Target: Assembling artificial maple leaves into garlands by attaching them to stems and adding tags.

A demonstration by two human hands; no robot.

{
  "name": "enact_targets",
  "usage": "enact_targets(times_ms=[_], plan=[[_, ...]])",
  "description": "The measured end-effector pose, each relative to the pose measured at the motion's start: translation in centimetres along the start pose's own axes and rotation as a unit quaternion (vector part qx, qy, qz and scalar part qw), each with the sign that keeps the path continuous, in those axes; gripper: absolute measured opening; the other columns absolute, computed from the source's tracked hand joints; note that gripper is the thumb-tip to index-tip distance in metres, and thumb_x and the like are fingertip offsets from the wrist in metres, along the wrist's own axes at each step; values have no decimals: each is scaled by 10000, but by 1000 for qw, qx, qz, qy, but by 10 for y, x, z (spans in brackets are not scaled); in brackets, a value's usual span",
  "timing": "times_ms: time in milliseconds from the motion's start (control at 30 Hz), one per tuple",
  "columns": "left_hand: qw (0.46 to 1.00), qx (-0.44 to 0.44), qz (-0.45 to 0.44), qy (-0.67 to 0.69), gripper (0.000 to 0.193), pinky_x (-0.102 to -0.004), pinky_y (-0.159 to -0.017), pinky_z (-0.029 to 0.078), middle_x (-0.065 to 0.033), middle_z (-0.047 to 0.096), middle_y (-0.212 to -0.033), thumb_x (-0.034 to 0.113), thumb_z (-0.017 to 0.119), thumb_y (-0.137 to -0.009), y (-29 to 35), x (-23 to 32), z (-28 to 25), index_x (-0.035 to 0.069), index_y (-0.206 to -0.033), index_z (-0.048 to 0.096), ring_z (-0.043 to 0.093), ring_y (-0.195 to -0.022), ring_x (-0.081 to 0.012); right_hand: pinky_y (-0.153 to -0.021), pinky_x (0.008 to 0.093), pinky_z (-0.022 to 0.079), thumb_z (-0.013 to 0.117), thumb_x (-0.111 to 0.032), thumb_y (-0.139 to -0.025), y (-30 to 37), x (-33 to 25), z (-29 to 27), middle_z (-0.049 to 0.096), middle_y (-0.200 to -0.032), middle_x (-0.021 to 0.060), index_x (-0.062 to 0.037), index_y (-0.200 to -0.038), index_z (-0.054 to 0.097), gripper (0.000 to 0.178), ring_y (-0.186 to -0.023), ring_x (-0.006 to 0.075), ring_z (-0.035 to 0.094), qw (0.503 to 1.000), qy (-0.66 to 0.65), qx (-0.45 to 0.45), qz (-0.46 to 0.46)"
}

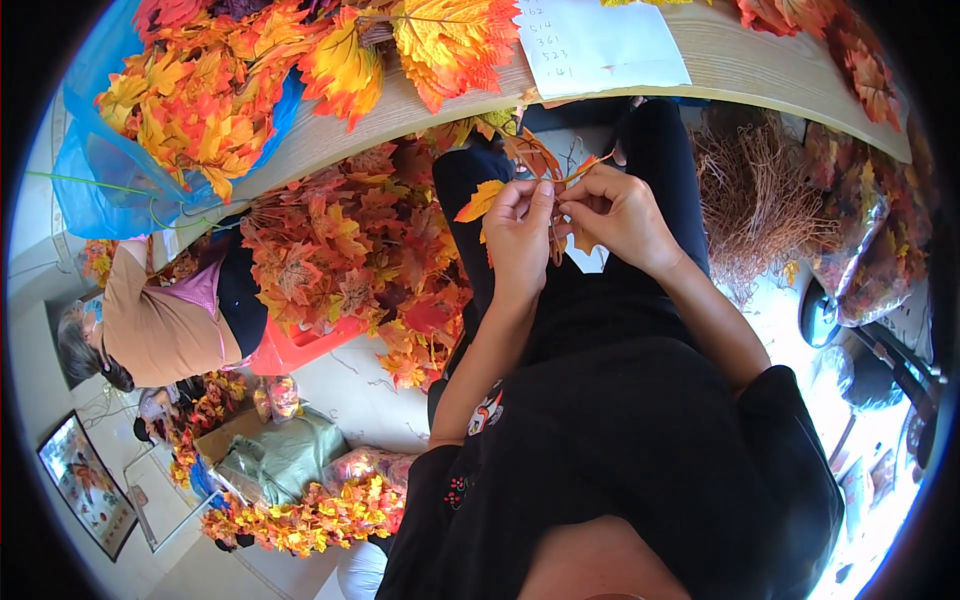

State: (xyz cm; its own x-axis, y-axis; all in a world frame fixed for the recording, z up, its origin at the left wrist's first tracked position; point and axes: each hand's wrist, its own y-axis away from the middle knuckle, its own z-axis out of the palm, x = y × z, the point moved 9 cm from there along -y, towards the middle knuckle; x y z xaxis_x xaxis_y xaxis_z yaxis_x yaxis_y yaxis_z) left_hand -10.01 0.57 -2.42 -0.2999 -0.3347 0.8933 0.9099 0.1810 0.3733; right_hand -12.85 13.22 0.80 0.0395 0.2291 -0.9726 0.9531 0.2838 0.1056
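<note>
Above my lap, close to the table edge, both hands come together on an artificial autumn leaf garland (536,155) with orange and yellow leaves and thin brown stems. My left hand (520,228) is closed, thumb against the fingers, round its stems, and a yellow-orange leaf (481,201) sticks out beside it. My right hand (622,215) pinches at the same stems just to the right; a thin orange leaf tip shows above its fingers. Exactly what lies between the right fingertips is partly hidden.
A wooden table (760,70) carries a sheet of paper (603,50) and leaf bunches (440,50). A big heap of artificial leaves (350,240) lies left of my legs, brown wire stems (755,190) to the right. Another person (165,315) sits at the left.
</note>
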Motion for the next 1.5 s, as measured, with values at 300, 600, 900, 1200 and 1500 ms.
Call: enact_targets(times_ms=[300,600,900,1200,1500], plan=[[999,-15,18,-31,125,-215,-523,521,-66,619,-822,121,546,-889,1,4,3,-2,-888,562,596,-668,-90,-557,259,472,665,-43,-733,-1,0,2,590,-704,78,25,-811,650,105,-589,129,592,1000,19,-21,12],[996,-51,19,-64,93,-202,-513,499,-53,624,-759,90,566,-873,2,3,5,-1,-870,585,581,-614,-75,-553,227,468,652,-82,-754,-3,17,4,627,-679,81,42,-799,645,132,-599,90,586,994,-19,-62,87],[992,-105,-10,-63,95,-191,-515,468,-48,624,-750,81,574,-865,-2,0,4,-6,-886,605,556,-587,-63,-536,216,451,639,-104,-795,3,38,18,623,-693,49,41,-828,644,149,-602,67,555,953,-198,-126,191],[993,-106,23,-35,216,-212,-692,487,-79,619,-942,75,596,-849,1,-7,11,-29,-1038,580,587,-801,-96,-462,208,416,626,-103,-795,-12,22,-3,589,-601,40,45,-794,631,148,-508,58,527,987,-98,-18,126],[967,-42,182,-174,140,-258,-773,473,-105,629,-910,25,590,-830,1,7,-14,-37,-955,588,604,-818,-158,-449,204,415,617,-98,-784,-27,16,-35,583,-570,41,56,-754,615,158,-488,58,537,989,-84,90,81]])
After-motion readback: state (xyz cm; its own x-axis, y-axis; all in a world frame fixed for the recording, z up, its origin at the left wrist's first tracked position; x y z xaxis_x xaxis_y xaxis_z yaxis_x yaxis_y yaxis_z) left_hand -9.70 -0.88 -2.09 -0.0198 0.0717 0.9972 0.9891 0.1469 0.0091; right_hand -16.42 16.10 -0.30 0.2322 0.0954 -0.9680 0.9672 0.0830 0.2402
